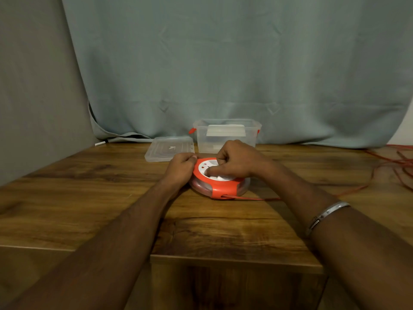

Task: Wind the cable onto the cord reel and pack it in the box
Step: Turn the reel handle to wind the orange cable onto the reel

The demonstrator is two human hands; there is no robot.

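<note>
A person works at a wooden table (93,198), where an orange-and-white cord reel (218,180) lies flat near the middle; the left hand (181,167) grips the reel's left rim with curled fingers, while the right hand (237,161) rests curled on the white top face, one finger pressed into it (what it grasps there cannot be told); an orange cable (366,186) runs from the reel's front to loose loops at the table's right; just behind stand an open clear box (225,136) and its lid (168,148), lying flat to the left.
</note>
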